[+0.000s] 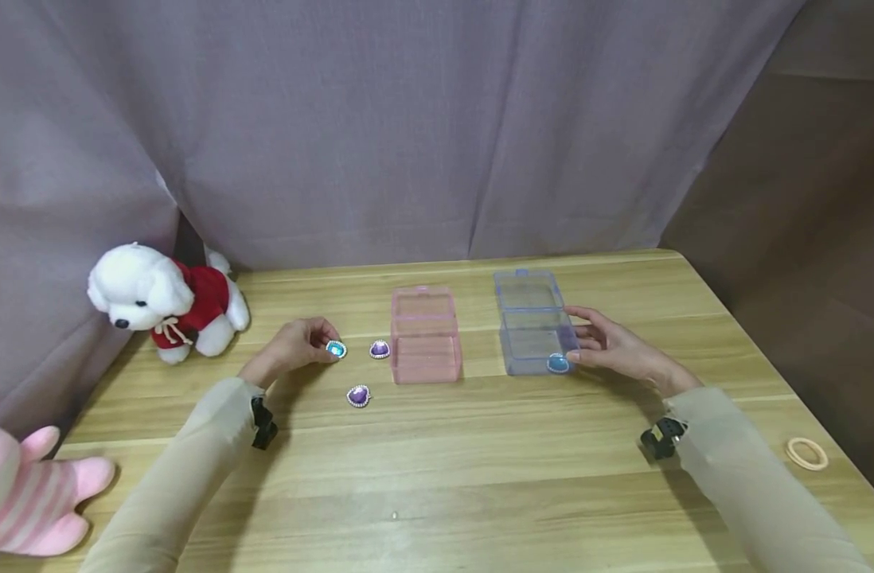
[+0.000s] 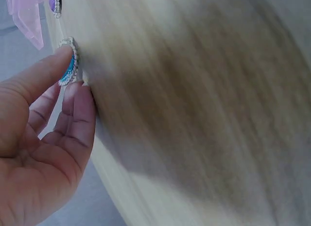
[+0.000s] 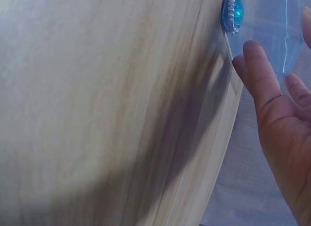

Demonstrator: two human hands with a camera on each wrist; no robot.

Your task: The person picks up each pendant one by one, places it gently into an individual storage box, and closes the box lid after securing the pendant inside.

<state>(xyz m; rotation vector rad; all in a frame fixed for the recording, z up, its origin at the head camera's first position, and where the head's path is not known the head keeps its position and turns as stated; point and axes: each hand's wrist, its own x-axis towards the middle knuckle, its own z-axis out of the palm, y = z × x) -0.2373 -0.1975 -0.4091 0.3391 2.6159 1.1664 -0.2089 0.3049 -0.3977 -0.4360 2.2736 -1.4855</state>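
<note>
Four rhinestone-edged gems show in the head view, two blue and two purple. The left hand (image 1: 294, 346), at the end of a beige sleeve (image 1: 172, 469), has its fingers on the left blue gem (image 1: 336, 348), thumb against its edge. Just to the right lies the oval-looking purple gem (image 1: 380, 349), near the left side of the pink box (image 1: 426, 372); the heart-shaped purple gem (image 1: 358, 395) lies nearer the person on the wooden desk (image 1: 437, 454). Farther right stands the blue box (image 1: 526, 368), its lid tipped back like that of the pink box. The right blue gem (image 1: 558, 363) sits in its near right corner, and the right hand (image 1: 616, 346) is at its right side. A white plush dog (image 1: 208, 298) in red sits at the far left, a pink striped plush toy (image 1: 36, 501) at the near left, and a pale ring (image 1: 807, 454) near the right edge. A grey curtain (image 1: 408, 135) hangs behind the desk.

From the left wrist, the left blue gem is pinched, thumb on its face and fingers bent beneath it, close above or at the desk.

From the right wrist, the right hand's fingers are extended and spread beside the clear blue box, grasping nothing; whether they touch its wall cannot be told. The right blue gem shows through the plastic.
</note>
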